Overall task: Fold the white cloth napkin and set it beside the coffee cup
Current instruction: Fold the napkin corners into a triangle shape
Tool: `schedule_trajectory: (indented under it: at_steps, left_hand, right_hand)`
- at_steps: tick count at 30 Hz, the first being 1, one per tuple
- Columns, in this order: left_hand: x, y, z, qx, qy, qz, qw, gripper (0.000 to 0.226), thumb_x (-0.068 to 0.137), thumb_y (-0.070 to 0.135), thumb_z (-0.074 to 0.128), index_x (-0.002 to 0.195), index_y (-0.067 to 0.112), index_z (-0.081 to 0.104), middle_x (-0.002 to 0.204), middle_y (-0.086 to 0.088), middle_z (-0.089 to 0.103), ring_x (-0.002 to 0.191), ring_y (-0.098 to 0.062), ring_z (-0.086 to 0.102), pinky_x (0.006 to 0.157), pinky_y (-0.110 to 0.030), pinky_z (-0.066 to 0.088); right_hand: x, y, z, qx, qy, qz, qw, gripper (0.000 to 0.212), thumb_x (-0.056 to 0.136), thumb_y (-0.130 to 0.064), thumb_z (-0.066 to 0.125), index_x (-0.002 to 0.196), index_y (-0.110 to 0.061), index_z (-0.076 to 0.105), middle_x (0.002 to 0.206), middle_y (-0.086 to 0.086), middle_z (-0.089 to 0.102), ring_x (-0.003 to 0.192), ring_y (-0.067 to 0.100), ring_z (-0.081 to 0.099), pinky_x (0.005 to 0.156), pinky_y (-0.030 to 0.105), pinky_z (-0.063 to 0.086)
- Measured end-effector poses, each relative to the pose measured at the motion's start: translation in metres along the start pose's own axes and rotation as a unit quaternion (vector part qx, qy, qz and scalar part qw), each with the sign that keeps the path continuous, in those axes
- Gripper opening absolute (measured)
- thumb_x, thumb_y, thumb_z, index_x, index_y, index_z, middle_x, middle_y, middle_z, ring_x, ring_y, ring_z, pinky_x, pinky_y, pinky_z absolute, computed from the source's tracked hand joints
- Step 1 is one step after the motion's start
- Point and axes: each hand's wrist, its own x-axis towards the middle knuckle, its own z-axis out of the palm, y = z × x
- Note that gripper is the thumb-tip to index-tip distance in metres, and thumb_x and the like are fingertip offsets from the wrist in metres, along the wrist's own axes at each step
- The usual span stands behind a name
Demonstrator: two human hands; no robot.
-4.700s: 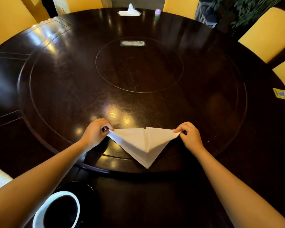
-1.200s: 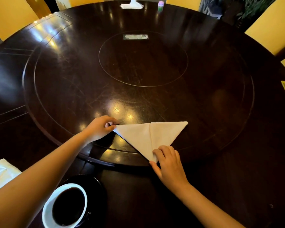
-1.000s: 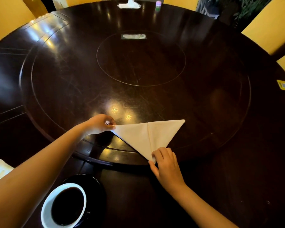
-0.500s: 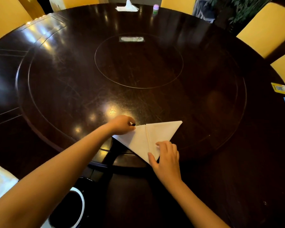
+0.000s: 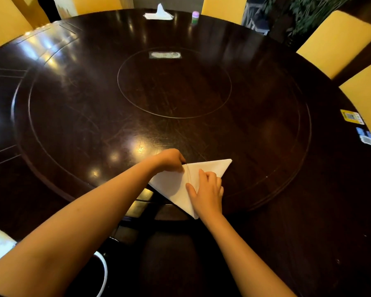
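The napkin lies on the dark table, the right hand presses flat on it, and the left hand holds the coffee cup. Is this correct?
No: in the head view the left hand grips the napkin at its far edge, not the coffee cup; the right hand presses flat on it.

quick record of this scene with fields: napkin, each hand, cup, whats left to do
cloth: white napkin, folded into a triangle, tip toward the person, on the dark round table
left: left hand pinches the far edge at the centre crease
right: right hand lies flat on the right half
drink: coffee cup near left, mostly hidden by the left arm
status: folding unfinished; napkin not yet beside the cup
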Motion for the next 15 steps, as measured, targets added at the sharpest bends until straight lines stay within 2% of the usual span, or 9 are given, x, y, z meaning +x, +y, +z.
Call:
schedule_trajectory:
  at_steps: [4, 7, 11, 15]
  left_hand:
    - [0.003, 0.003, 0.002, -0.047, -0.004, -0.014, 0.999, 0.027, 0.082, 0.006, 0.058, 0.106, 0.014, 0.068, 0.103, -0.006, 0.065, 0.089, -0.016, 0.052, 0.075, -0.028, 0.041]
    - [0.0, 0.002, -0.002, -0.088, -0.019, -0.002, 0.996, 0.026, 0.082, 0.003, 0.059, 0.103, 0.014, 0.068, 0.097, -0.003, 0.061, 0.091, -0.017, 0.052, 0.078, -0.031, 0.042]
    - [-0.01, 0.007, -0.01, -0.115, -0.015, 0.041, 0.992, 0.03, 0.079, -0.003, 0.061, 0.107, 0.009, 0.064, 0.093, -0.005, 0.063, 0.089, -0.017, 0.056, 0.083, -0.03, 0.045]
    - [-0.026, 0.019, -0.022, -0.191, -0.007, 0.108, 0.976, 0.041, 0.076, -0.011, 0.06, 0.113, 0.006, 0.052, 0.077, 0.0, 0.06, 0.075, -0.013, 0.058, 0.074, -0.024, 0.048]
  right_hand:
    - [0.0, 0.0, -0.001, 0.005, 0.001, 0.001, 1.0, 0.056, 0.091, -0.043, 0.048, 0.138, -0.018, 0.032, 0.135, 0.007, 0.04, 0.126, 0.026, 0.033, 0.103, 0.041, 0.03]
    - [-0.001, 0.0, -0.004, 0.025, 0.007, -0.004, 1.0, 0.055, 0.09, -0.043, 0.05, 0.137, -0.02, 0.033, 0.132, 0.007, 0.041, 0.124, 0.026, 0.034, 0.101, 0.04, 0.031]
    - [-0.001, -0.004, -0.012, 0.048, 0.009, -0.01, 0.999, 0.056, 0.089, -0.042, 0.052, 0.136, -0.019, 0.034, 0.134, 0.007, 0.041, 0.124, 0.027, 0.035, 0.101, 0.04, 0.033]
    - [-0.003, -0.01, -0.03, 0.16, 0.036, -0.057, 0.985, 0.04, 0.09, -0.029, 0.055, 0.126, -0.013, 0.047, 0.127, 0.008, 0.053, 0.117, 0.027, 0.045, 0.094, 0.036, 0.042]
